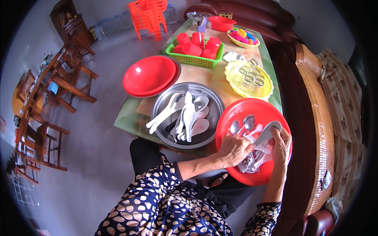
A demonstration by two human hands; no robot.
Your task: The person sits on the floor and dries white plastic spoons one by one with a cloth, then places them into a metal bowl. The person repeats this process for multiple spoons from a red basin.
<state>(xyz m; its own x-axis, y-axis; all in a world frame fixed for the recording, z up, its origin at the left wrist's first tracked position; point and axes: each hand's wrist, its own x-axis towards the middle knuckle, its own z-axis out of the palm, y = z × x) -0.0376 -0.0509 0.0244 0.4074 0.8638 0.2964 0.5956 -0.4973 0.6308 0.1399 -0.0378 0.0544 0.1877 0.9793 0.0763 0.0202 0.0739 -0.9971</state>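
Observation:
A pale rice paddle [266, 133] is held over the red basin [284, 118] at the right of the table. My right hand [280, 144] grips it near its broad end. The curled fingers of my left hand [235, 150] close on its handle end, partly hiding it. Below my hands, metal spoons [249, 122] and several white and clear utensils [260, 159] lie in the basin. Left of it stands a steel basin [157, 106] filled with white ladles and spoons [189, 116], some handles leaning over its rim.
Stacked red bowls [149, 75] sit at the table's left edge. Behind are a green basket [193, 59] of red cups [192, 49], a yellow basket [232, 82] with round glass-like pieces, and a red tub [221, 23]. A sofa [301, 129] runs along the right; wooden chairs [47, 145] stand left.

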